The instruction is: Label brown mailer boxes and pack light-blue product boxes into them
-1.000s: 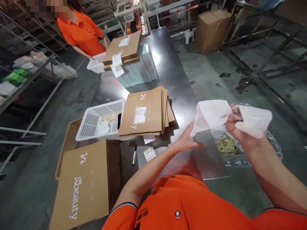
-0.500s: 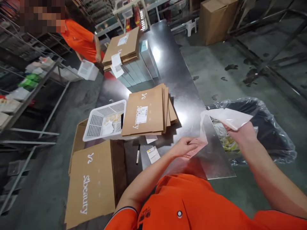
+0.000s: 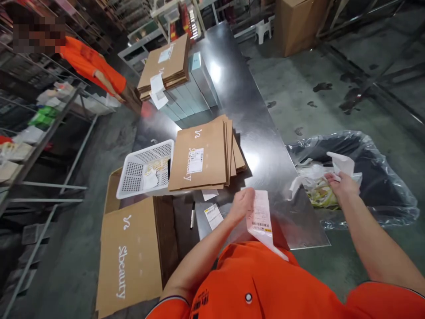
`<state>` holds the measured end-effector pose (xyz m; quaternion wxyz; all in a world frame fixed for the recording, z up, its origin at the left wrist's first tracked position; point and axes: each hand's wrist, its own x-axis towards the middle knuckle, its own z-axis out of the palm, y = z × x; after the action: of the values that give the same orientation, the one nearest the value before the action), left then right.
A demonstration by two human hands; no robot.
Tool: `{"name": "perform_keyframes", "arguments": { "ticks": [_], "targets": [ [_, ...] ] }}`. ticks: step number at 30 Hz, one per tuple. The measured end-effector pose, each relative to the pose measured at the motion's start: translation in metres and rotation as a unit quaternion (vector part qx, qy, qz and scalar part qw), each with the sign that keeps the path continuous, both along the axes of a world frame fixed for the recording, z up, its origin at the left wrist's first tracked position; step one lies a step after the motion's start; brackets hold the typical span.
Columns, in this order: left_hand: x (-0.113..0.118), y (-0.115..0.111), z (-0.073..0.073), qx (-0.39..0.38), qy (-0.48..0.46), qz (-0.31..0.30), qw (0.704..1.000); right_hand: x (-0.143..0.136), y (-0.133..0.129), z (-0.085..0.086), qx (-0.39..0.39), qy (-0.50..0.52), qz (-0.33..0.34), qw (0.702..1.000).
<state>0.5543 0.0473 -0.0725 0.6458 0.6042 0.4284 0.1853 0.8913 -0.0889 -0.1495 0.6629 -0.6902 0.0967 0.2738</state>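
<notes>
My left hand (image 3: 243,204) is closed on a printed label sheet (image 3: 261,212), which hangs down at the table's front edge with its barcode showing. Over the lined bin, my right hand (image 3: 342,186) pinches a white strip of backing paper (image 3: 343,164). Part of that white material trails left toward the table corner. Left of my left hand lie another label (image 3: 213,216) and a black-and-white marker (image 3: 192,215). Beyond them rests a stack of flat brown cartons (image 3: 201,155) with a label on top.
A white basket (image 3: 146,170) sits left of the stack, above a large carton (image 3: 131,259). Farther back are boxes (image 3: 187,99) under more cardboard. The plastic-lined bin (image 3: 381,177) stands right of the metal table (image 3: 244,102). A person (image 3: 93,66) stands back left.
The label sheet and the white strip, joined before, are now apart. My left hand has moved slightly left, the right one lower over the bin. The person at back left has shifted left.
</notes>
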Motion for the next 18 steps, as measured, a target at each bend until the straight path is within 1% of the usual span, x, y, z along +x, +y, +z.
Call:
{"name": "perform_keyframes", "arguments": {
  "ticks": [1,2,3,4,5,6,7,8,9,10,11,12,13,14,15,16,17,18],
  "targets": [
    [-0.004,0.003,-0.002,-0.015,-0.007,0.066,0.998,0.006,-0.009,-0.001,-0.056,-0.002,-0.006,0.998],
    [-0.007,0.007,-0.004,-0.027,-0.013,0.13,0.991,0.009,-0.015,-0.001,-0.115,-0.006,0.003,0.993],
    [-0.01,0.011,-0.006,-0.035,-0.019,0.185,0.982,0.008,-0.019,0.001,-0.179,-0.015,0.032,0.983],
    [-0.012,0.014,-0.007,-0.038,-0.023,0.23,0.972,0.003,-0.019,0.006,-0.248,-0.035,0.087,0.964],
    [-0.012,0.017,-0.008,-0.037,-0.023,0.262,0.964,-0.007,-0.014,0.012,-0.31,-0.071,0.161,0.934],
    [-0.012,0.02,-0.01,-0.033,-0.018,0.285,0.958,-0.021,-0.006,0.021,-0.345,-0.122,0.247,0.897],
    [-0.011,0.022,-0.011,-0.027,-0.012,0.299,0.954,-0.04,0.005,0.031,-0.342,-0.18,0.343,0.856],
    [-0.01,0.023,-0.012,-0.021,-0.005,0.307,0.952,-0.062,0.017,0.042,-0.292,-0.239,0.428,0.822],
    [-0.009,0.023,-0.014,-0.015,0.003,0.308,0.951,-0.085,0.03,0.053,-0.19,-0.282,0.503,0.795],
    [-0.009,0.023,-0.014,-0.01,0.01,0.306,0.952,-0.108,0.041,0.063,-0.093,-0.305,0.577,0.752],
    [-0.01,0.022,-0.013,-0.004,0.017,0.305,0.952,-0.129,0.051,0.072,-0.028,-0.313,0.635,0.705],
    [-0.014,0.021,-0.011,0.011,0.022,0.301,0.953,-0.146,0.058,0.079,0.016,-0.315,0.681,0.661],
    [-0.018,0.019,-0.008,0.042,0.028,0.293,0.955,-0.159,0.062,0.083,0.031,-0.317,0.713,0.625],
    [-0.024,0.018,-0.002,0.093,0.039,0.277,0.956,-0.169,0.064,0.086,0.026,-0.324,0.731,0.6],
    [-0.03,0.017,0.005,0.162,0.054,0.246,0.954,-0.175,0.065,0.087,0.014,-0.338,0.739,0.583],
    [-0.036,0.016,0.014,0.24,0.074,0.193,0.949,-0.178,0.064,0.087,0.003,-0.354,0.742,0.569],
    [-0.04,0.014,0.022,0.315,0.096,0.114,0.937,-0.18,0.063,0.087,-0.005,-0.372,0.745,0.554],
    [-0.043,0.014,0.03,0.373,0.117,0.017,0.92,-0.181,0.062,0.087,-0.007,-0.387,0.75,0.536]
  ]
}}
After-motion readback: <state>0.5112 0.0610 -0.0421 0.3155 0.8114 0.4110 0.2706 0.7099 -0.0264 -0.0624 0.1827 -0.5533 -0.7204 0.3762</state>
